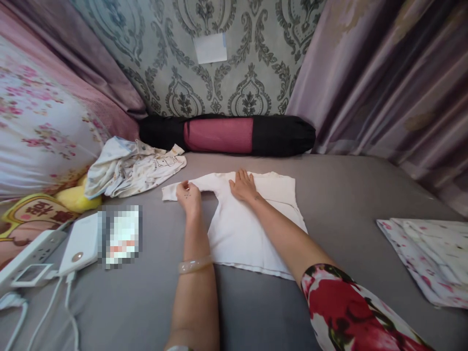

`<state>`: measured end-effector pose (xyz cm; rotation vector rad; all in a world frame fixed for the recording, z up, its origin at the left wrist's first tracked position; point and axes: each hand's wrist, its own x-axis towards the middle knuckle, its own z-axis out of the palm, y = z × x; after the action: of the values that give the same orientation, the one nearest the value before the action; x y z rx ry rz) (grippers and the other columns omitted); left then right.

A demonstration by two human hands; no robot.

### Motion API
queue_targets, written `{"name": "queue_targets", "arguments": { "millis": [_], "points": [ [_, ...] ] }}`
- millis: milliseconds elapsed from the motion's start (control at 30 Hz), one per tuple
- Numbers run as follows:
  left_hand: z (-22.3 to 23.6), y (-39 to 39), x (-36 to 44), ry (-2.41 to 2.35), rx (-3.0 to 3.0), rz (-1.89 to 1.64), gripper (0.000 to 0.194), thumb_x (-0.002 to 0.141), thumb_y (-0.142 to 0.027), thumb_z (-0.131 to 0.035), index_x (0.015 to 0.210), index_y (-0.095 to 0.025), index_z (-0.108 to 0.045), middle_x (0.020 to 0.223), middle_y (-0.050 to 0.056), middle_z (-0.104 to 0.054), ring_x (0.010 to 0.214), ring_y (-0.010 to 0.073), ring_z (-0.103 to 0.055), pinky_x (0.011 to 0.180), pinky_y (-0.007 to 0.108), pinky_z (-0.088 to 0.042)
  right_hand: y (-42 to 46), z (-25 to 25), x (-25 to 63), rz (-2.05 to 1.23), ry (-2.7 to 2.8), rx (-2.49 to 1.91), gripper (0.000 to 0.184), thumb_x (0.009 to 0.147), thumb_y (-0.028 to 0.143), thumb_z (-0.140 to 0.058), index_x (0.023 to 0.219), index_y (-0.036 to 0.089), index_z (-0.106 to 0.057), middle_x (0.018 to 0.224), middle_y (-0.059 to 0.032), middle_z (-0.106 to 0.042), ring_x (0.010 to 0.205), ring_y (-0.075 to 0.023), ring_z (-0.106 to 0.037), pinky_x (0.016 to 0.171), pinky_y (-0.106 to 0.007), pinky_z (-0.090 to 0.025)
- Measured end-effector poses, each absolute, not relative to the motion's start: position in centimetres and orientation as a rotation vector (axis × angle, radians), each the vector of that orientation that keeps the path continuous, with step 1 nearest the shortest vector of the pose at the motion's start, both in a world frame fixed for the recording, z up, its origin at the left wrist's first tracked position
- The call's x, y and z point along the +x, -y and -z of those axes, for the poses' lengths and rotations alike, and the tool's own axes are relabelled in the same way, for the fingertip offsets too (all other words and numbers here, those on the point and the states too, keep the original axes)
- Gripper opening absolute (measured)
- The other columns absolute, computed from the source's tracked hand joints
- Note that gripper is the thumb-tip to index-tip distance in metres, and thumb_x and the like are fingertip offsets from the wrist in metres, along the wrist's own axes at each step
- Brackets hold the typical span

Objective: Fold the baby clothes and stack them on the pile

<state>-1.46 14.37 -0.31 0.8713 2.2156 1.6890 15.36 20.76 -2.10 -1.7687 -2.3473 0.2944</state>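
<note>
A small white long-sleeved shirt [252, 229] lies spread on the grey bed sheet, its hem toward me. Its left sleeve stretches out to the side, while the right sleeve appears folded across the upper body. My left hand [189, 196] is closed on the outstretched sleeve near the cuff, with thumb and fingers curled together. Flat on the shirt's upper part rests my right hand [243, 186], fingers extended and pressing the cloth. A pale bangle [195, 265] circles my left forearm.
Crumpled printed cloth [135, 165] lies at the left, beside a power strip [40, 251], a white power bank [81, 243] with cables and a blurred item [123, 236]. A black and pink roll bag [219, 134] lies along the wall. Folded printed clothes [431, 253] are at right.
</note>
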Motion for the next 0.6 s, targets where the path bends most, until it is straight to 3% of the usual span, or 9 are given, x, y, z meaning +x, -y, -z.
{"name": "queue_targets", "arguments": {
  "millis": [133,267,367,600],
  "points": [
    [-0.9,-12.8,-2.7,-2.631,0.417,-1.544,0.038,0.078,-0.019,-0.052,0.115,-0.011,-0.054,0.118,0.019,-0.056,0.120,0.0337,-0.050,0.104,0.047,-0.035,-20.7,2.0,15.3,-0.276,2.342,-1.770,0.065,0.099,0.041,-0.023,0.150,0.000,-0.027,0.159,-0.0167,-0.020,0.147,-0.0266,-0.013,0.117,-0.046,-0.007],
    [-1.1,-12.1,-2.8,-2.712,0.224,-1.365,0.048,0.079,-0.028,-0.056,0.121,-0.007,-0.048,0.131,0.026,-0.045,0.125,0.0411,-0.044,0.101,0.051,-0.036,-20.6,1.7,15.4,-0.279,2.352,-1.776,0.064,0.099,0.040,-0.024,0.149,0.000,-0.027,0.159,-0.0164,-0.020,0.146,-0.0264,-0.013,0.117,-0.046,-0.008],
    [-0.7,-12.3,-2.7,-2.778,0.270,-1.290,0.052,0.078,-0.030,-0.058,0.122,-0.004,-0.047,0.132,0.029,-0.043,0.124,0.0426,-0.043,0.100,0.052,-0.036,-20.5,1.6,15.5,-0.272,2.355,-1.762,0.064,0.099,0.039,-0.025,0.149,0.000,-0.028,0.159,-0.0172,-0.020,0.146,-0.0265,-0.014,0.117,-0.045,-0.008],
    [0.1,-12.7,-3.1,-2.843,0.372,-1.232,0.050,0.072,-0.025,-0.064,0.116,-0.008,-0.049,0.130,0.029,-0.045,0.123,0.0434,-0.043,0.096,0.056,-0.036,-20.4,1.4,15.5,-0.289,2.354,-1.764,0.062,0.099,0.039,-0.027,0.149,0.001,-0.029,0.159,-0.0179,-0.020,0.146,-0.0274,-0.014,0.117,-0.045,-0.008]
  ]
}}
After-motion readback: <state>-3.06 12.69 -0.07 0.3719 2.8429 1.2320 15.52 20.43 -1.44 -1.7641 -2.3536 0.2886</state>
